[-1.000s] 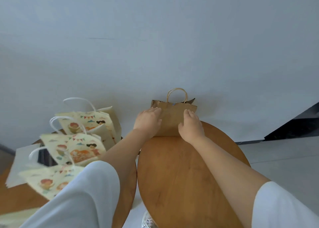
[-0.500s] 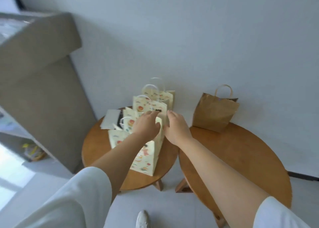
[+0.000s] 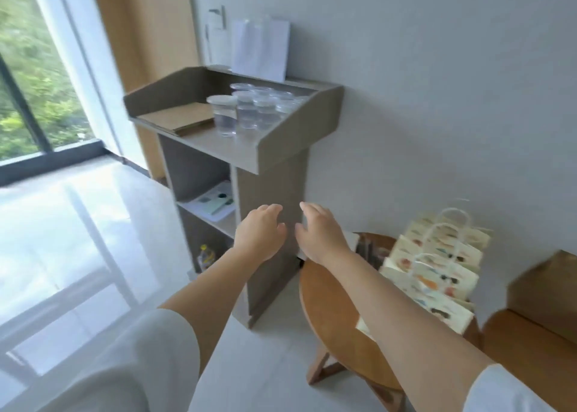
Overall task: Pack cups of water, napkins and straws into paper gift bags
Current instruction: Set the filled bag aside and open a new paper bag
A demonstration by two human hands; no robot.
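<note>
In the head view, both your hands hang in mid-air at the centre of the frame, in front of the upright panel of the grey stand. Your left hand is released, fingers loosely spread and holding nothing. Your right hand, just beside it but not touching it, is released too, with the thumb apart from the fingers.

The cups of water stand in a tight cluster on the stand's top, above centre of the frame and well apart from your hands; the nearest one has a white lid. To their left lies a flat stack of brown sheets. A white paper bag stands upright at the back of the stand, against the wall.

At the right of the frame, the patterned gift bags stand in a row on the round wooden table. A brown paper bag sits blurred at the right edge on a second table.
</note>
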